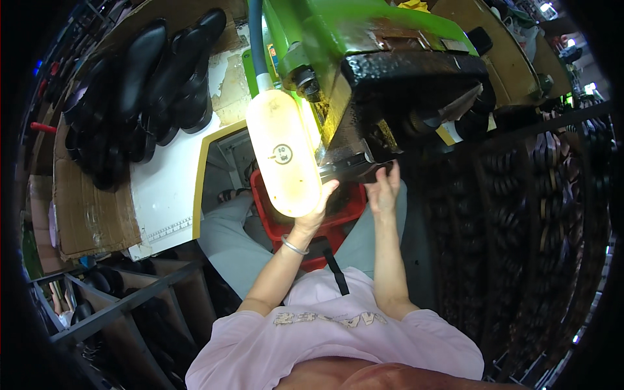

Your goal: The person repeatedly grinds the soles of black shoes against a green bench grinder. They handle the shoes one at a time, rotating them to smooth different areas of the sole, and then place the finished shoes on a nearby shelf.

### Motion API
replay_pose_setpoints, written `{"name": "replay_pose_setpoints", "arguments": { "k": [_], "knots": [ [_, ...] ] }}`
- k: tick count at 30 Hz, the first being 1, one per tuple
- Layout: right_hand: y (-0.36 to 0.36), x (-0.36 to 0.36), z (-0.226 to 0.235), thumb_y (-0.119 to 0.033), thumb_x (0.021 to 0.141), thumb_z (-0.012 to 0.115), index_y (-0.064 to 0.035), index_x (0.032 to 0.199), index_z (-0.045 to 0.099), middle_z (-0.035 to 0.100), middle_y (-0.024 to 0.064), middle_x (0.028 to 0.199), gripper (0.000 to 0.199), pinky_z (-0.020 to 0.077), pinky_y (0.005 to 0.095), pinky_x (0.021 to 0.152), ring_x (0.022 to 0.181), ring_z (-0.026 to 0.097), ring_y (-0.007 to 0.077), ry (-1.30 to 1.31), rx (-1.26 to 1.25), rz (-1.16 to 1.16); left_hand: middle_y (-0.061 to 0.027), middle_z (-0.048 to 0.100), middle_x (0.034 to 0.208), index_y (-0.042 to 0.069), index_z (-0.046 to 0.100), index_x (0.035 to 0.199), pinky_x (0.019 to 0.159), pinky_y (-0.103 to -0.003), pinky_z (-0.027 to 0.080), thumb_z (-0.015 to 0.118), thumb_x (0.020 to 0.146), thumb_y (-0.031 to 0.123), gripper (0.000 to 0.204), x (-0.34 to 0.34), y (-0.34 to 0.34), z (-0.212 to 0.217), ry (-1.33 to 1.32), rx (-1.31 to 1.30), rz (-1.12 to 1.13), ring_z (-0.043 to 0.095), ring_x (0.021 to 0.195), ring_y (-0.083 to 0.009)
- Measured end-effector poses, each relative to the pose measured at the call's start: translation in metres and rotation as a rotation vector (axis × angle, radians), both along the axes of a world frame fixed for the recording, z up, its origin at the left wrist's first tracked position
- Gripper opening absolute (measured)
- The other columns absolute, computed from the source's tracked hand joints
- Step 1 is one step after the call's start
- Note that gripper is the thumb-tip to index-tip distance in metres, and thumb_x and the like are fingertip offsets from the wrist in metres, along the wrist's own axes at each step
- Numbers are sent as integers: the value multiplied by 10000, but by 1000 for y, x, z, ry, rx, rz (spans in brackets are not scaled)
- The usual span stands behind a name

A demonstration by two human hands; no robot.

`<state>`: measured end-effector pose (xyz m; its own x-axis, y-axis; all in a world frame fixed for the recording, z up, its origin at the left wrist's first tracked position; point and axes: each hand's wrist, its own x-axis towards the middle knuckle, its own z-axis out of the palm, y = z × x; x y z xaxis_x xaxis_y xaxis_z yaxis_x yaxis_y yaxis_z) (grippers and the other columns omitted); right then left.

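Observation:
A green machine point(364, 32) with a black head point(416, 91) stands in front of me. Both hands reach up under the head, where a thin dark flat piece point(348, 170) lies at the working point. My left hand point(320, 207) holds the piece's left end, partly hidden behind a lit, oblong work lamp point(285, 153). My right hand point(385, 188) grips its right end with fingers curled up. A silver bangle point(294, 246) sits on my left wrist.
A red crate point(276, 224) sits on my lap below the machine. Black shoe uppers point(146, 84) lie piled on a cardboard-covered white bench point(166, 195) at the left. Racks of dark soles point(539, 195) fill the right. Metal shelving point(123, 305) stands lower left.

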<state>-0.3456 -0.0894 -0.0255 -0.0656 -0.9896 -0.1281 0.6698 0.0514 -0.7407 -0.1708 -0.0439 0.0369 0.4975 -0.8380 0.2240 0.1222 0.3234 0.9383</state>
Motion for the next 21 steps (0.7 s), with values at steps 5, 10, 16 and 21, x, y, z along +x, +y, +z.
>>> {"name": "replay_pose_setpoints", "arguments": {
  "k": [5, 10, 16, 21],
  "knots": [
    [-14, -28, 61, -54, 775, 798, -25, 1306, 506, 563, 84, 1194, 607, 473, 270, 891, 1045, 553, 162, 467, -160, -285, -56, 569, 884, 47, 536, 957, 793, -288, 513, 810, 675, -63, 408, 41, 0, 18, -57, -69, -93, 599, 860, -166],
    [-14, -16, 119, -44, 751, 815, 7, 1293, 513, 628, 94, 1085, 622, 487, 271, 874, 945, 596, 148, 657, -344, -272, -89, 653, 931, -39, 616, 956, 679, -270, 512, 780, 708, -7, 299, 82, 7, 69, -442, -56, -217, 624, 765, -128],
    [-3, 3, 141, -11, 734, 814, 34, 1309, 491, 649, 103, 1024, 661, 514, 265, 823, 924, 619, 151, 749, -473, -172, -47, 571, 801, -18, 579, 811, 603, -235, 455, 792, 654, -87, 274, 106, 26, 57, -256, 28, -180, 547, 690, -98],
    [4, 16, 129, 42, 681, 823, 79, 1261, 518, 580, 146, 1195, 656, 568, 317, 823, 959, 637, 201, 773, -545, -119, -38, 552, 841, -7, 578, 849, 662, -219, 457, 769, 696, -97, 261, 126, 47, 35, -99, -6, -170, 535, 737, -90]
  ]
}}
